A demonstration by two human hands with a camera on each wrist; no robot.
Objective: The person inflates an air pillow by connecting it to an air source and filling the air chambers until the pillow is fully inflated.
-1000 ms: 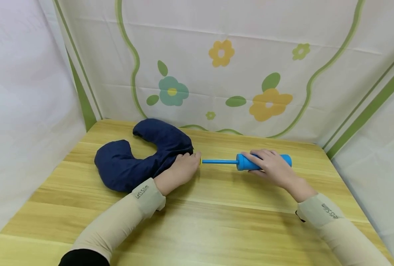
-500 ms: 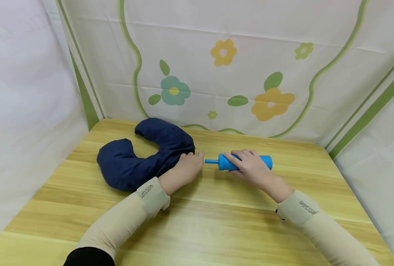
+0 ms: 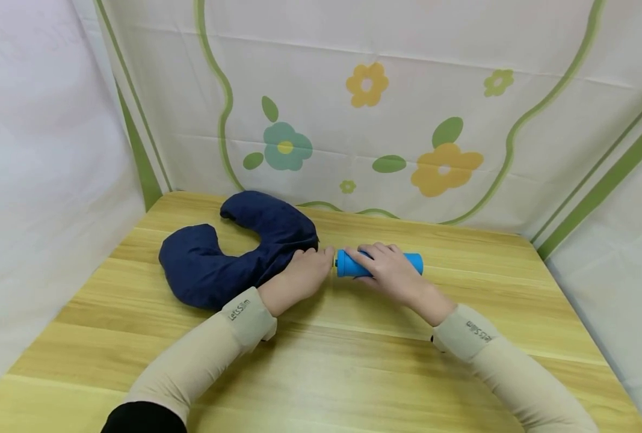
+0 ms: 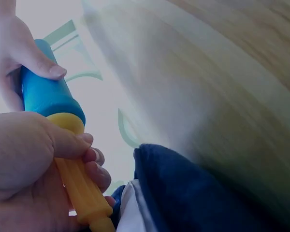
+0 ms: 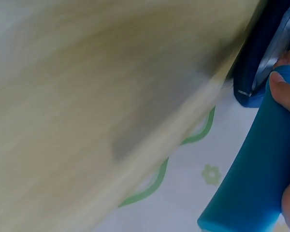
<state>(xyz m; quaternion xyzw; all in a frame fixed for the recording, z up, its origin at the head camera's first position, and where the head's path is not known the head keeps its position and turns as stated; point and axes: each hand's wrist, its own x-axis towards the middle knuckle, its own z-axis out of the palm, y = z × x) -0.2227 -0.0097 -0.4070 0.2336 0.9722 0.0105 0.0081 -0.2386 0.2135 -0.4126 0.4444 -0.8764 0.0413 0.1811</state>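
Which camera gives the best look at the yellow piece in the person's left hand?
The left wrist view: the yellow piece shows large there, gripped by the left hand, its grooved side visible. The head view shows only a sliver beside the blue cylinder; the right wrist view shows none of it.

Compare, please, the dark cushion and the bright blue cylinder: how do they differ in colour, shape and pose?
The cushion is dark navy, whereas the cylinder is bright blue. The cushion curves into a U with wrinkled fabric; the cylinder is straight and smooth along its body. The cushion lies on the table, while the cylinder is gripped by the right hand. Both are shades of blue.
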